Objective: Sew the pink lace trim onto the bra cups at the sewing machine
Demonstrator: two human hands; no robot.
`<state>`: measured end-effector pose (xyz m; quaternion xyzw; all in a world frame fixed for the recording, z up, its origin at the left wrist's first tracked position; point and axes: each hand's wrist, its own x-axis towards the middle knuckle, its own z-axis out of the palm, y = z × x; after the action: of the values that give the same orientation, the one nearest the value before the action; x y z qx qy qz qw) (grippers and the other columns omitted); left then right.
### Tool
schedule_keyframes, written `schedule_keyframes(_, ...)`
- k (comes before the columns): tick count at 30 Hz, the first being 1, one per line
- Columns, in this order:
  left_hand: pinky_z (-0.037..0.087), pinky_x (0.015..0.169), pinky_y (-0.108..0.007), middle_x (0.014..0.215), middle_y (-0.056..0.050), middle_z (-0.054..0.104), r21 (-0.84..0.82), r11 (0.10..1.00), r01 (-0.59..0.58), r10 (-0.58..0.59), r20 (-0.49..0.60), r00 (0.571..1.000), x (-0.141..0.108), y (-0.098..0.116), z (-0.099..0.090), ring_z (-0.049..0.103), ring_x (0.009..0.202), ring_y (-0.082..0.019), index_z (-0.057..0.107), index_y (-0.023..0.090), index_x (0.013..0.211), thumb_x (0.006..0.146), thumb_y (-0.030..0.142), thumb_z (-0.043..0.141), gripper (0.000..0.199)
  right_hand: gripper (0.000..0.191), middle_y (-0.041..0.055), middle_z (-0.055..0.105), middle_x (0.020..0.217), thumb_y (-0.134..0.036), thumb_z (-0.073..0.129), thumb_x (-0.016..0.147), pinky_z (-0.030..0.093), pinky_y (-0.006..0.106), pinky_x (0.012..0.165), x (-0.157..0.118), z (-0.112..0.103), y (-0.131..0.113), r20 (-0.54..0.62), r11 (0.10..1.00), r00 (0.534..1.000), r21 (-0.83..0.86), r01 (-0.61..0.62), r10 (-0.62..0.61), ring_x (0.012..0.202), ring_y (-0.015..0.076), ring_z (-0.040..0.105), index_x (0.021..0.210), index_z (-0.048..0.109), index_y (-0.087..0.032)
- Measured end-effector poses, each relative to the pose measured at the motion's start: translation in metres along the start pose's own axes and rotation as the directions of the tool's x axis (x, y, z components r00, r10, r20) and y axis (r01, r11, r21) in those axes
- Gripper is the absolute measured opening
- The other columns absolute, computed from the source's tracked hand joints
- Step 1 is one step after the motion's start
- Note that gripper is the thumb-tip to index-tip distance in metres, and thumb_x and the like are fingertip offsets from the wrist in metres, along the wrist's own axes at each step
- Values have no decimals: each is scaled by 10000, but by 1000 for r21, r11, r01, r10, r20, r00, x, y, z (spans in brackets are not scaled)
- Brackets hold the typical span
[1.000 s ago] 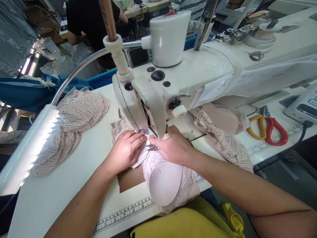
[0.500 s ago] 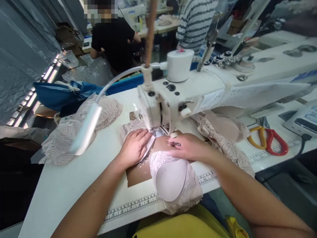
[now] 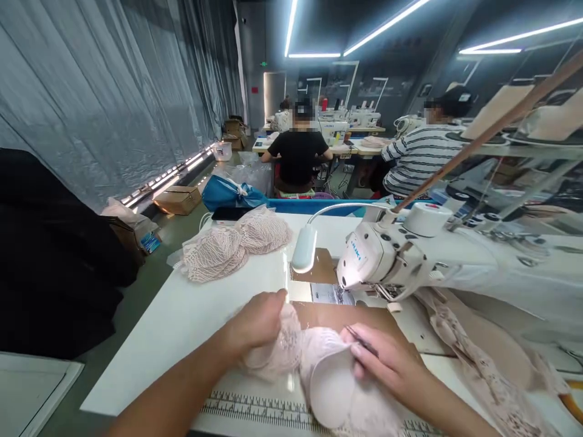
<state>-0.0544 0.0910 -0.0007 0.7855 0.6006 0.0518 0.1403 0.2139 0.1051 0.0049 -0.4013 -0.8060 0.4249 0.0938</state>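
A pale pink lace bra point(image 3: 332, 385) with smooth moulded cups lies across the front of the table, held in front of the sewing machine point(image 3: 368, 258). My left hand point(image 3: 259, 321) is closed on the lace of its left part, fingers curled in. Between thumb and fingers, my right hand point(image 3: 382, 358) pinches the upper edge of the right cup. A thin dark metal tool point(image 3: 362, 341), like tweezers or snips, also sits in that hand. The machine's needle area is to the upper right of my left hand, apart from the bra.
Stacked lace cups point(image 3: 214, 252) lie at the table's back left, near a phone point(image 3: 230, 214). A lamp point(image 3: 304, 249) hangs beside the machine head. More lace pieces point(image 3: 483, 358) lie at right, by an orange scissor handle point(image 3: 571, 400). A printed ruler point(image 3: 255, 409) runs along the front edge. Two people sit ahead.
The bra has come away from under the machine head toward me and left. My left hand now grips it instead of lying flat. The camera view has tilted up.
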Motion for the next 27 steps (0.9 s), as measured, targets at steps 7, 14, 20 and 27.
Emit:
schedule_keyframes(7,335,574,-296,636,-31,558,127,981,146,-103,-293,951,-54,-72,-55,542,645,-213,466,206,598,786,195,477,188,225,66,624,953,-356,348,970,520,309,754,98,34,-65,-246,919,912,138,369,-329,845,182,611,943,520,-213)
schedule_keyframes(14,381,914,-455,988,-120,631,350,907,234,97,-715,692,-19,-134,-108,546,1004,-296,568,198,825,857,284,513,106,248,195,481,1324,-158,337,912,370,402,1057,208,19,-81,-425,803,682,-273,530,-595,1255,223,456,1077,520,-130)
schedule_keyframes(20,461,926,-490,1252,-177,582,265,958,108,27,-459,888,2,-154,-39,519,1180,-376,540,132,1155,801,404,590,450,300,119,641,1075,-76,439,807,495,339,851,140,18,-25,-152,847,867,-349,401,-474,974,209,601,1060,584,-143)
schedule_keyframes(27,490,969,-523,1424,15,478,-11,995,98,-97,-312,945,-25,-133,-25,462,1294,-321,407,385,1319,861,549,523,500,146,72,671,905,-203,524,873,451,290,752,-31,-32,37,-474,898,870,-429,-95,-135,845,193,610,927,654,-165)
